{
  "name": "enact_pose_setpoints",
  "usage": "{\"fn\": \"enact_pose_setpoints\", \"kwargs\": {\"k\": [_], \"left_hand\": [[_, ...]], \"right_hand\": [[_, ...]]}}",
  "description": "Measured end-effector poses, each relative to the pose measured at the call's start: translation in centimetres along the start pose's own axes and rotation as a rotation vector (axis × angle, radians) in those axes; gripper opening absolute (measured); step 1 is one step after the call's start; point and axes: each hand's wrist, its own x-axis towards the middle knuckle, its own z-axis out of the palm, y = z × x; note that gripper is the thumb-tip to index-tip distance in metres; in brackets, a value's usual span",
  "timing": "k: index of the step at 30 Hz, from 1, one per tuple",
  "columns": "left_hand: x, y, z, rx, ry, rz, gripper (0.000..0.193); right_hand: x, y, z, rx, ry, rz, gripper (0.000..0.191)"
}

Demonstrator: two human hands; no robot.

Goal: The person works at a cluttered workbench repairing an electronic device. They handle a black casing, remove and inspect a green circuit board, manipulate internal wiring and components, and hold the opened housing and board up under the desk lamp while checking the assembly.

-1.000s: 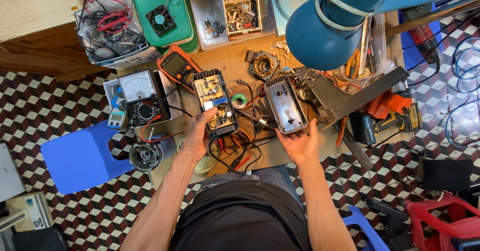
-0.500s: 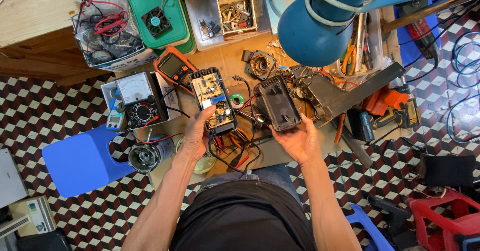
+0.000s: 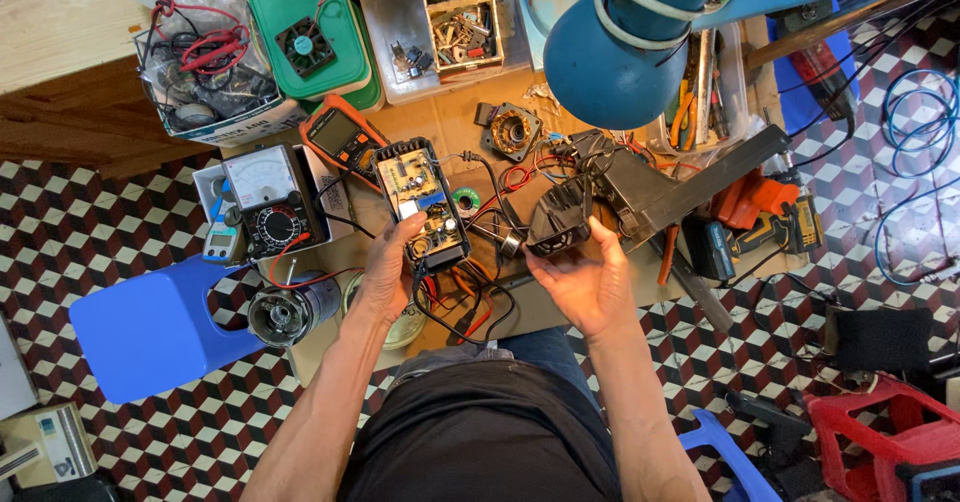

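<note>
My left hand (image 3: 388, 270) grips the near end of an open black case with a circuit board (image 3: 420, 204) inside, lying lengthwise on the small work table (image 3: 445, 127). Black and red wires trail from it toward me. My right hand (image 3: 583, 280) holds the matching black cover (image 3: 560, 217), tipped up on edge so its ribbed side faces the camera, just right of the board.
An analogue meter (image 3: 270, 202) and an orange digital meter (image 3: 340, 137) lie left of the board. A small motor (image 3: 285, 314), a blue stool (image 3: 150, 327), green and clear parts trays (image 3: 305, 32), a blue lamp head (image 3: 620, 52) and power tools (image 3: 760, 227) crowd around.
My right hand has turned the black cover from lying flat with its inside up to standing on edge, and moved it slightly lower and closer to me. The left hand kept its grip.
</note>
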Motion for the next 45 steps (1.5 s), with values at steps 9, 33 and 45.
{"fn": "enact_pose_setpoints", "kwargs": {"k": [9, 33, 45], "left_hand": [[-0.3, -0.2, 0.3, -0.060, -0.005, 0.014, 0.044], [0.7, -2.3, 0.8, -0.084, -0.047, 0.043, 0.045], [-0.8, -0.8, 1.5, 0.080, -0.068, 0.042, 0.051]], "right_hand": [[-1.6, 0.0, 2.1, -0.045, -0.019, -0.022, 0.073], [-3.3, 1.5, 1.9, -0.223, -0.044, -0.021, 0.065], [-4.0, 1.4, 1.8, -0.257, -0.118, -0.034, 0.057]]}}
